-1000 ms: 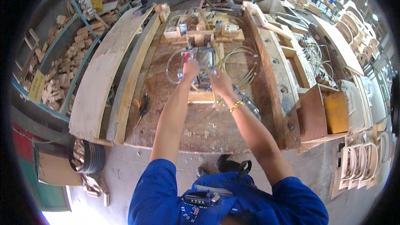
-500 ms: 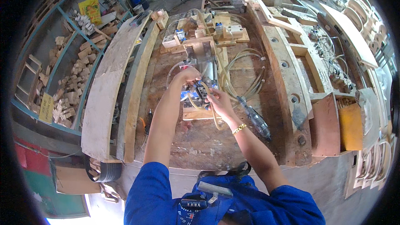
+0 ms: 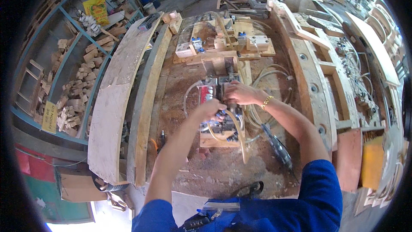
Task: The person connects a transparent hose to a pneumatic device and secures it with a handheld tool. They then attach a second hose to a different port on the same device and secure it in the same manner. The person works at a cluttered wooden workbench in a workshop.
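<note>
On the worktable, a pneumatic fixture of dark metal parts rests on a pale wooden base (image 3: pixel 219 141). My left hand (image 3: pixel 210 110) is at the fixture's near left, slightly blurred, its fingers closed at a blue fitting where a yellowish air hose (image 3: pixel 238 132) begins. The hose curves down over the wooden base, its lower end beyond the base's near edge. My right hand (image 3: pixel 241 93) lies across the fixture's far right part with curled fingers; what its fingertips grip is hidden. Beside the left hand is a red-and-white part (image 3: pixel 206 94).
A dark air tool (image 3: pixel 279 149) lies right of the fixture, near coiled hoses (image 3: pixel 269 77). Wooden jigs with blue fittings (image 3: pixel 223 43) stand farther back. Long boards (image 3: pixel 112 99) flank the left, a drilled beam (image 3: pixel 310 77) the right. Wood offcuts (image 3: pixel 81 86) fill a blue rack.
My right hand has left the hose and moved up onto the fixture's far part. My left hand has come down to the blue fitting. The view has shifted, so the table sits lower.
</note>
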Motion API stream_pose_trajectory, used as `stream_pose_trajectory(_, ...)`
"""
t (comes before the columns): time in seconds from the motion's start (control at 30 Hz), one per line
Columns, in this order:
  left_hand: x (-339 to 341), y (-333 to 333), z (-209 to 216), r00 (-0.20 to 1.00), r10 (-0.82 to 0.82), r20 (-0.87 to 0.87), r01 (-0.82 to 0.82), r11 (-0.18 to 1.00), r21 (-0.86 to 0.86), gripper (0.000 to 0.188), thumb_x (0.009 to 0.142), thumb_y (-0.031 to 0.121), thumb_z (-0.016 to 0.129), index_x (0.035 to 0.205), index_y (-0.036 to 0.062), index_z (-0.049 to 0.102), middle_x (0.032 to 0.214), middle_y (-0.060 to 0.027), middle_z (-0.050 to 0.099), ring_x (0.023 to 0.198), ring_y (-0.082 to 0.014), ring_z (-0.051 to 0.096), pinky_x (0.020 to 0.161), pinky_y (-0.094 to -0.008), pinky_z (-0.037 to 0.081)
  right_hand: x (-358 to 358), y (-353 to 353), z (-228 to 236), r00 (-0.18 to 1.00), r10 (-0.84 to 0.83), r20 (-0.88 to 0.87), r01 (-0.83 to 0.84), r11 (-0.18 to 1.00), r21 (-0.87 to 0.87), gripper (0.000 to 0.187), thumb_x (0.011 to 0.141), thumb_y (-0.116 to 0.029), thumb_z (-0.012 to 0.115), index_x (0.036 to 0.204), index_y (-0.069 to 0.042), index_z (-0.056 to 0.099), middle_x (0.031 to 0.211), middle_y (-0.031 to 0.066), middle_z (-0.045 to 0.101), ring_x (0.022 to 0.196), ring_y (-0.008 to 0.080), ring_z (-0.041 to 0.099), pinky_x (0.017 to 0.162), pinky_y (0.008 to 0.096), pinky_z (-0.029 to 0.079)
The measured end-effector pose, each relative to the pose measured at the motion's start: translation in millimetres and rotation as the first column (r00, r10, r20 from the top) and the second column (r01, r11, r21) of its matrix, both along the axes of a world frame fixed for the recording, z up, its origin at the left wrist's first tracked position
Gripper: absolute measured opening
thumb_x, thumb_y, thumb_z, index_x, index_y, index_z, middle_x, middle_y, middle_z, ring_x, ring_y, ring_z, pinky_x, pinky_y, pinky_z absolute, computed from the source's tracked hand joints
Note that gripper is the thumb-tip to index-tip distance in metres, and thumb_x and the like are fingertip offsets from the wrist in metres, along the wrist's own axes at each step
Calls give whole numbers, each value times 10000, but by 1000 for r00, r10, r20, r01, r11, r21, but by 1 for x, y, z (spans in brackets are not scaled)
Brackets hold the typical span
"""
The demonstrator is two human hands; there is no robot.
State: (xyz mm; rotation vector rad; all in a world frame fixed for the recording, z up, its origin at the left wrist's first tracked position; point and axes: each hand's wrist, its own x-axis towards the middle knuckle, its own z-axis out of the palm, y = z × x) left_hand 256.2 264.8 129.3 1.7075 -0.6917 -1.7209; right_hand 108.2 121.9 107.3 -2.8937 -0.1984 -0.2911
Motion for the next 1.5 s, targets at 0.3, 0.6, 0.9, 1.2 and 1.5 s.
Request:
stream_pose_trajectory(0.3,-30,22,-18,738,213,640,-18,955,-296,344,867,176,607,1101,-76,611,902,-151,681,815,-237,647,768,-354,501,38,-39,-24,896,399,198,-427,895,131,201,857,-293,637,863,-93,616,753,49,592,686,256,614,606,410,479)
stream_pose_trajectory(0.6,-71,17,-9,449,406,796,-47,900,-432,335,785,94,699,1069,-66,621,1018,-247,643,957,-406,619,843,-441,483,65,-53,12,770,538,-343,-364,812,456,339,879,-364,591,860,-40,686,792,202,660,766,386,638,700,482,494)
stream_pose_trajectory(0.9,-42,41,6,557,195,807,137,937,-321,360,854,158,636,1139,-54,583,1084,-263,613,1107,-407,541,951,-469,430,-18,0,38,922,-218,320,18,849,528,196,851,-162,675,898,25,639,820,169,648,733,371,634,704,444,503)
stream_pose_trajectory(1.2,-23,16,4,559,-46,828,449,856,-256,422,768,112,663,1146,-54,578,1058,-286,615,1049,-426,580,937,-462,448,-128,232,-15,705,-392,-591,593,-131,794,248,955,-210,617,1014,30,639,763,54,673,527,49,536,448,226,412)
stream_pose_trajectory(1.5,-18,0,-3,465,-133,875,502,854,-137,600,717,138,736,1255,-25,526,1128,-246,598,1090,-381,576,957,-436,443,-28,273,-85,596,-704,-386,748,311,587,326,943,-293,576,843,16,591,692,241,619,656,396,638,588,484,491)
